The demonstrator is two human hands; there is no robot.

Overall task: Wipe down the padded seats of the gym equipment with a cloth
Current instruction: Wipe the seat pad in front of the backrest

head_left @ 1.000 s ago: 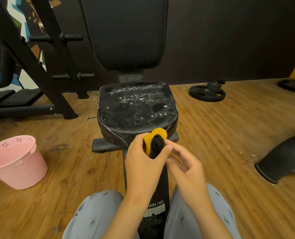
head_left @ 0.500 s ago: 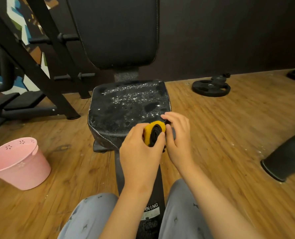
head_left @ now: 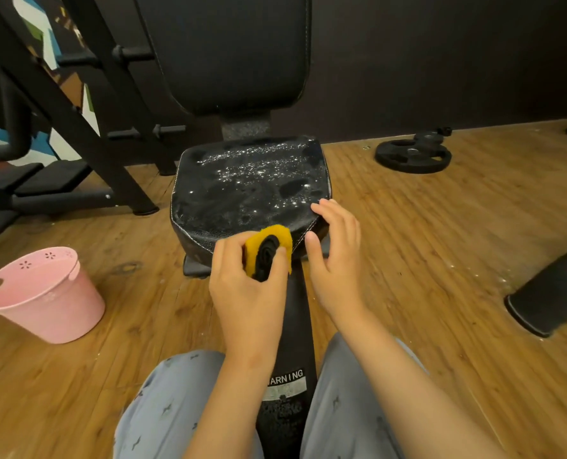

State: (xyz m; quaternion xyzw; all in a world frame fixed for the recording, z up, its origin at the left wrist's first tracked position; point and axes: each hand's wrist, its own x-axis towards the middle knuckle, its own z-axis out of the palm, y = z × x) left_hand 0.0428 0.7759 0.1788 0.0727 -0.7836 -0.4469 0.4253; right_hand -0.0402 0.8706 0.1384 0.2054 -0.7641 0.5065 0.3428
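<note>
Yellow cloth point(head_left: 277, 234) sits clutched in the left hand point(head_left: 242, 293), right hand point(head_left: 336, 260) relaxed beside it; wiping likely begins on the wet seat point(head_left: 242, 187) just beyond.

The left hand point(head_left: 245, 293) hides much of the cloth point(head_left: 266, 253); the backrest point(head_left: 229, 51) runs off the top edge.

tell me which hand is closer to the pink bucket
Left. The left hand, gripping the rolled cloth, is right of the pink bucket; the right hand is even farther right, by the seat at its front right corner.
</note>
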